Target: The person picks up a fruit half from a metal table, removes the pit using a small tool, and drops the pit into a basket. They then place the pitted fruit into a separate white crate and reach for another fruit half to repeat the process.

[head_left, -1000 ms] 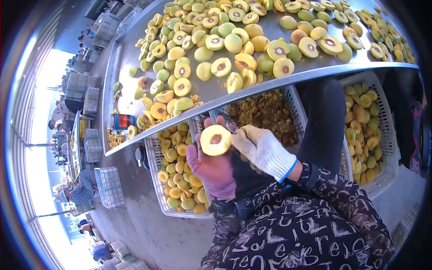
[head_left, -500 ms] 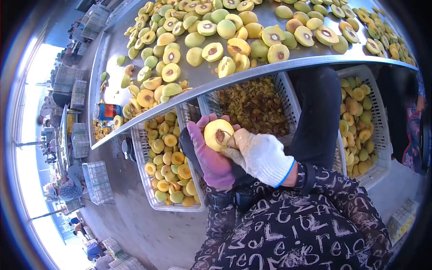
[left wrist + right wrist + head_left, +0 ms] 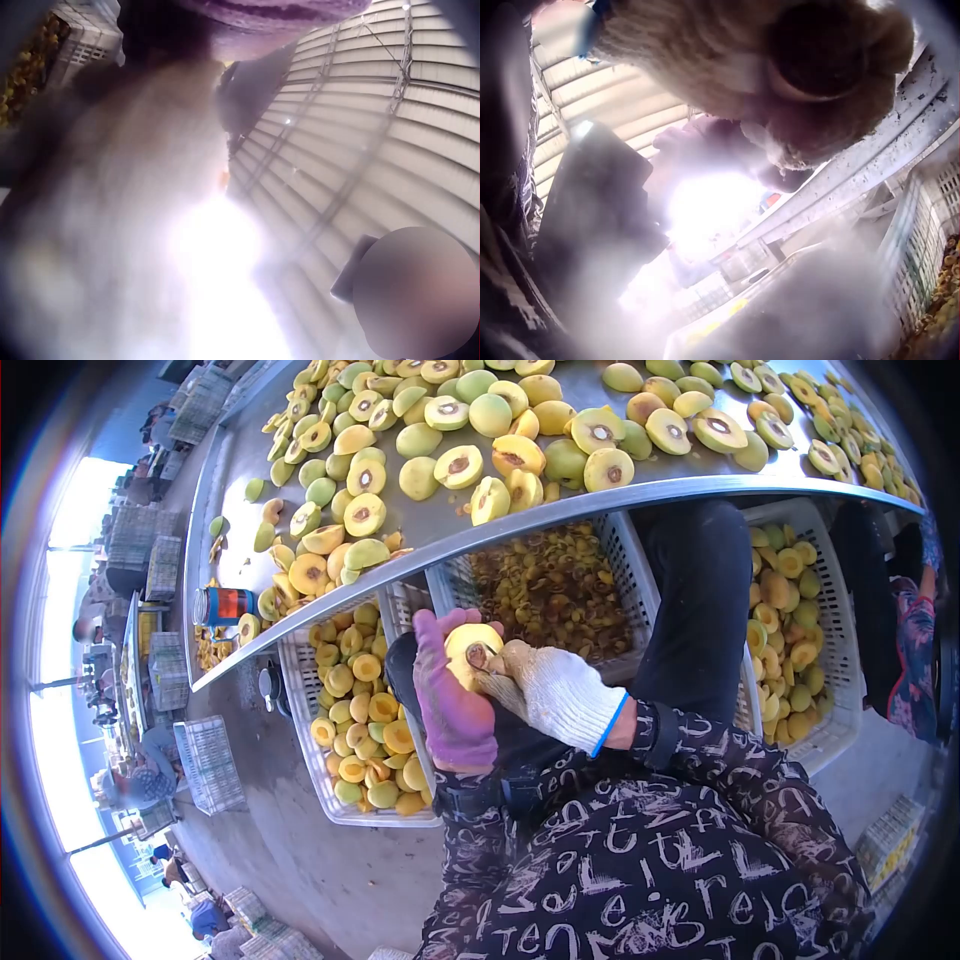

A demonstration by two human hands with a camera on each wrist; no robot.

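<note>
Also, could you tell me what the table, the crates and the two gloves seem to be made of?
The table looks like sheet metal, probably stainless steel: grey, dully reflective. The crates look like white moulded plastic with lattice walls. The right hand wears what looks like knitted cotton, cuff ribbed; the left hand, gripping the fruit half, a purple knit.

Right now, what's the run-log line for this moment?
left hand: holds peach half | right hand: fingertips at its pit

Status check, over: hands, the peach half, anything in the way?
Left hand grips peach half, cut face showing. Right hand at its pit, grip unclear. Nothing between hands; crate of pits beneath.
</note>
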